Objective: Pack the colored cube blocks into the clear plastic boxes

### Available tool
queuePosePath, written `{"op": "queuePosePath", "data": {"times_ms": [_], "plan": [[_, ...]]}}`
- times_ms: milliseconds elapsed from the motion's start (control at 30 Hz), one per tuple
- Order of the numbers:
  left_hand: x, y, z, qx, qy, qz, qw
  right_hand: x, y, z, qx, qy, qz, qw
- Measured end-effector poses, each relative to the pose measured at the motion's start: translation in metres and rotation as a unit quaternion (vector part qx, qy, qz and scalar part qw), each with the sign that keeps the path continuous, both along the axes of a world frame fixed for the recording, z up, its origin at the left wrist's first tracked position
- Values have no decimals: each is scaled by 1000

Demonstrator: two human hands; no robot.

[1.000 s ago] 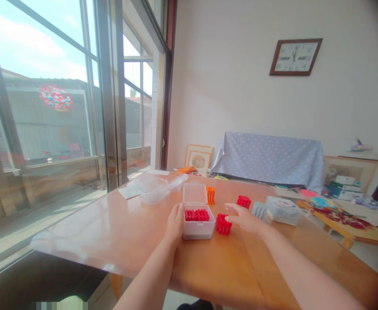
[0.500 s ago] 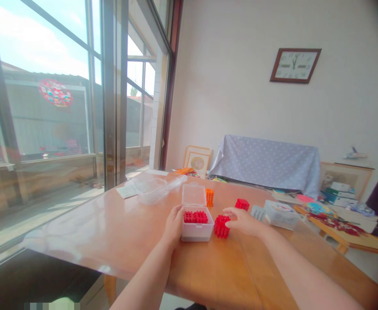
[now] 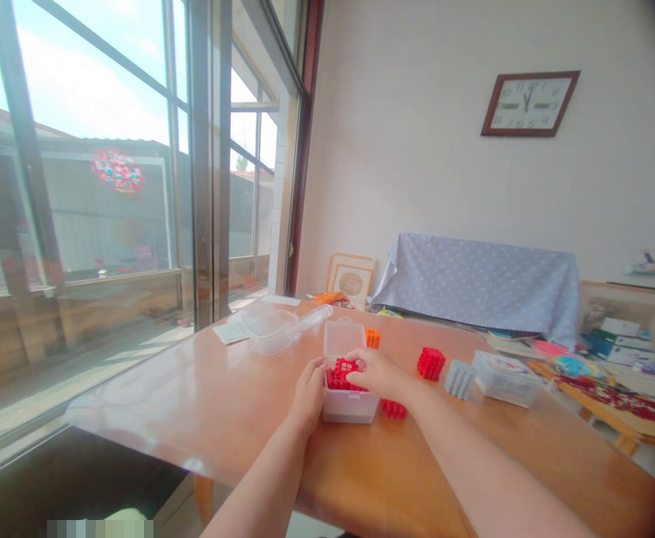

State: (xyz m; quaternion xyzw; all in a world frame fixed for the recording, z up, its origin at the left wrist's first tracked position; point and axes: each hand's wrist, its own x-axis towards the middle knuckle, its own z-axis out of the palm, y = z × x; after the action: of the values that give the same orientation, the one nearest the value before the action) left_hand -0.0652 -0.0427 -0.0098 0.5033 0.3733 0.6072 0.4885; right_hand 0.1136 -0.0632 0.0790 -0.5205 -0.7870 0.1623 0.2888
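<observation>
A small clear plastic box [image 3: 350, 409] with its lid [image 3: 343, 338] tipped back stands on the table, red interlocking blocks [image 3: 335, 379] inside. Against its left wall rests my left hand [image 3: 308, 392], fingers curled round the side. Over the box's right edge reaches my right hand [image 3: 376, 371], thumb and fingers closed on a red block piece [image 3: 346, 365] at the top of the box. More red blocks [image 3: 394, 409] sit just right of the box, partly hidden by my right wrist. Orange blocks [image 3: 373, 338] stand behind, partly covered by the hand.
Farther right on the wooden table [image 3: 411, 471] are a red block cluster [image 3: 431, 364], grey blocks [image 3: 460, 379] and a larger clear container [image 3: 507, 379]. At the back left lie an empty clear tub [image 3: 271, 332] and a paper sheet [image 3: 231, 332]. Glass windows line the left side.
My right hand has moved left from the red blocks beside the box to over the box, with a red piece in its fingers. The left hand stays at the box. The view has shifted slightly.
</observation>
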Motion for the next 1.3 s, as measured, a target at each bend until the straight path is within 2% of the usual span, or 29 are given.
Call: {"op": "queuePosePath", "data": {"times_ms": [167,333,533,667,767,833,1067,1300], "plan": [[0,-3,1,-2,-20,9,1000,-24,8,-10,18,-21,20,999],[0,-4,1,12,-1,19,1000,-26,7,-14,83,-50,-7,995],[-1,-3,2,11,-1,21,1000,-27,2,-16,63,-83,40,994],[0,-5,4,9,-22,-7,1000,-24,2,-12,60,-49,31,997],[1,-6,4,-5,-40,-19,999,-4,5,-11,53,34,-14,998],[1,-7,4,-9,-45,-20,999,18,9,-11,45,54,-34,997],[1,-4,2,-9,-47,-8,999,95,10,-22,-37,-40,-83,995],[1,-4,2,-9,-55,-4,998,116,-3,-25,-94,-121,-96,984]]}}
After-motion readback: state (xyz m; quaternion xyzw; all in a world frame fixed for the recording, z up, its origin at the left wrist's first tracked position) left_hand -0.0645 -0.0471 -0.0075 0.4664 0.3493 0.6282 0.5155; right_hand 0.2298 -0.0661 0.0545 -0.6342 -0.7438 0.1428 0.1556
